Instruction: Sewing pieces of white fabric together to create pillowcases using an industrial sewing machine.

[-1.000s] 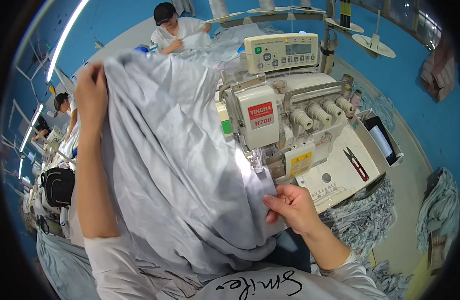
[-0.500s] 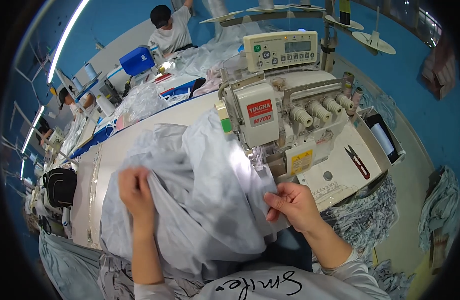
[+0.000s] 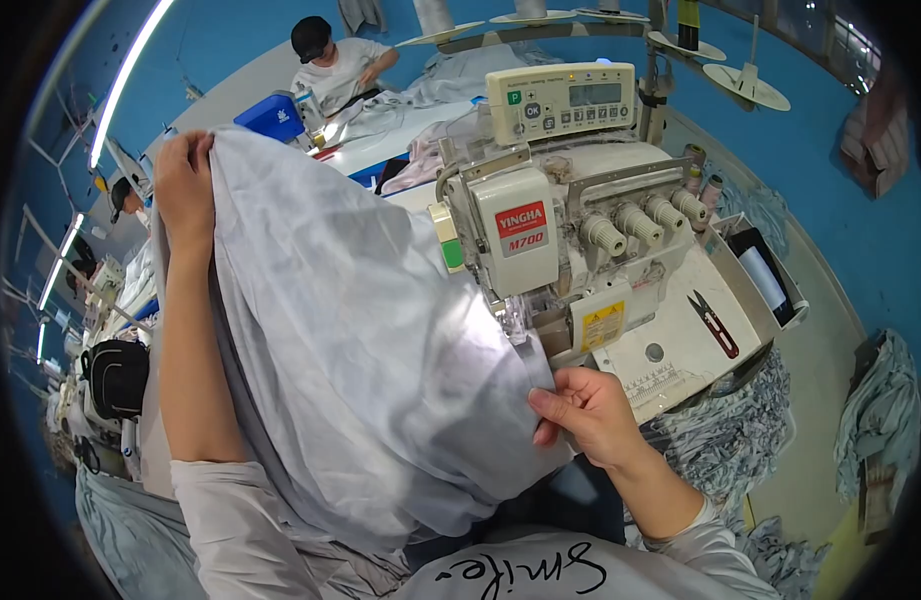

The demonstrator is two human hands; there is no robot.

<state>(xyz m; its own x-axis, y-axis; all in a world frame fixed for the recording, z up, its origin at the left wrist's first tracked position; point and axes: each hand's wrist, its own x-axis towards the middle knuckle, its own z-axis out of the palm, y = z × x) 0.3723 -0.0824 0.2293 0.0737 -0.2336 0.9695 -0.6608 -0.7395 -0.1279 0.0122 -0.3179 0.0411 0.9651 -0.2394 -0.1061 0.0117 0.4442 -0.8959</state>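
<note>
A large light grey cloth (image 3: 350,330) stretches from the far left down to the front of the overlock sewing machine (image 3: 525,215). My left hand (image 3: 185,190) is raised, its fingers closed on the cloth's upper corner, so the cloth hangs in long folds below it. Between thumb and fingers, my right hand (image 3: 585,410) pinches the cloth's edge just in front of the needle area. One edge lies at the presser foot (image 3: 515,320), where a lamp lights it brightly. The cloth hides most of the table's left part.
Thread snips (image 3: 715,325) with dark red handles lie on the machine's right plate. Beside them stands a tray (image 3: 780,300) with a spool. Patterned cloth (image 3: 725,440) is heaped below. A co-worker in white (image 3: 340,75) sits at the far table. A black bag (image 3: 117,378) is at left.
My left hand has swept up and to the left, pulling the bunched cloth out into a raised sheet. The right hand stays at the edge. The far co-worker's raised arm has come down.
</note>
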